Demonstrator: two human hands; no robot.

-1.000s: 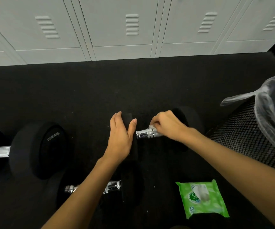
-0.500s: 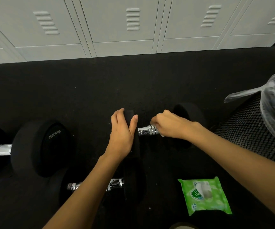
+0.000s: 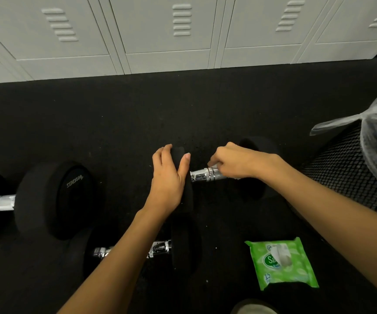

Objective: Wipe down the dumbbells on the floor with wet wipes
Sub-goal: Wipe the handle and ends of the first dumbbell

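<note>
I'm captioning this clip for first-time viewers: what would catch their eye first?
At centre, the right hand pinches a white wet wipe against a dumbbell's chrome handle, while the left hand rests on its black end. A green wipes pack lies at lower right; pale lockers line the top.
</note>
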